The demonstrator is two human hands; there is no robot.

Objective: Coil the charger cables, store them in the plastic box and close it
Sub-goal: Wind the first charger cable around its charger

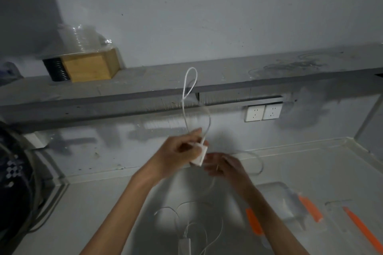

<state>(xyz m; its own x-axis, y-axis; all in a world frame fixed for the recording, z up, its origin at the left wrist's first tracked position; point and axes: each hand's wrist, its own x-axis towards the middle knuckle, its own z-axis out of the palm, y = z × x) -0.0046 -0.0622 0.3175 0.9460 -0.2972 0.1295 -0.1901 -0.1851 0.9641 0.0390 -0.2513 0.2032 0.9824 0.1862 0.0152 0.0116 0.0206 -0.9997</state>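
My left hand (182, 151) grips a white charger block (199, 155) held up over the table. Its white cable (187, 89) stands in a tall loop above that hand. Another stretch of the same cable curves out to the right and comes back to my right hand (224, 166), which pinches it just right of the block. A second white charger (185, 245) lies on the table near the bottom edge with its cable spread in loose loops. The clear plastic box (277, 196) with orange latches sits open at the right, partly behind my right forearm.
A clear lid with an orange latch (361, 227) lies at the far right. Above the table, a grey ledge carries a wooden box (91, 66) with plastic wrap on top. Two white wall sockets (263, 112) sit under the ledge. Dark cables hang at the left edge.
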